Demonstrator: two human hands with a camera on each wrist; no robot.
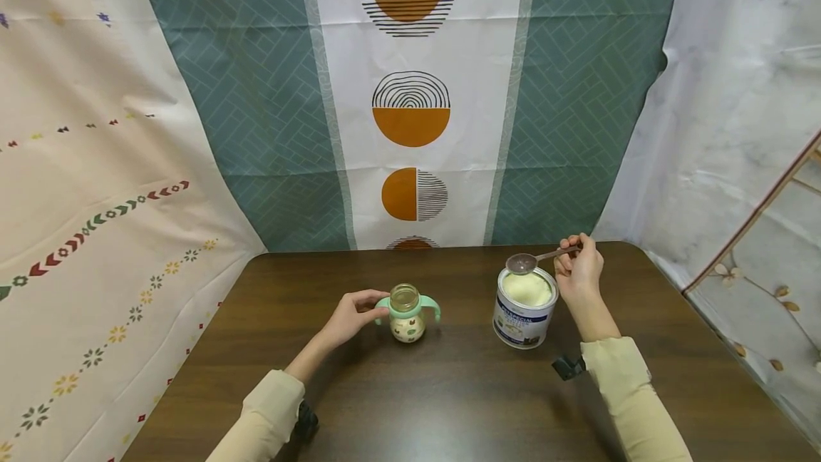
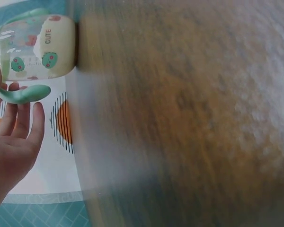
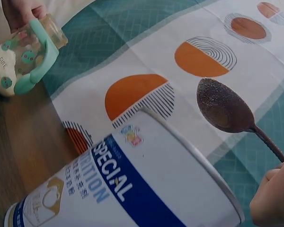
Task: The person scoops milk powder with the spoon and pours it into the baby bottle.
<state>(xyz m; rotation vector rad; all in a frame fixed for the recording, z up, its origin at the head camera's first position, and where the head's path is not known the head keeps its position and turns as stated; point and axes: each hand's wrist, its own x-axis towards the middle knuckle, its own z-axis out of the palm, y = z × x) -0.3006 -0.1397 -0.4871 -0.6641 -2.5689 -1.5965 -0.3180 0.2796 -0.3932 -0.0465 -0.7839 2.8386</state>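
Note:
An open baby bottle (image 1: 407, 328) with mint green handles stands on the table, pale powder inside. From its left side my left hand (image 1: 348, 318) grips the near handle between thumb and fingers. In the left wrist view, that handle (image 2: 26, 94) sits close to the fingers. My right hand (image 1: 579, 275) holds a dark spoon (image 1: 522, 264) by the end of its handle. The spoon's bowl is above the far rim of an open milk powder tin (image 1: 522, 319), apart from it. Cream powder (image 1: 527, 289) fills the tin near its top. In the right wrist view, powder grains cling to the spoon (image 3: 225, 106).
The brown wooden table (image 1: 423, 391) carries the bottle left of centre and the tin to the right. Behind its far edge hangs a green and white patterned cloth (image 1: 410, 155). Light patterned cloths hang along both sides.

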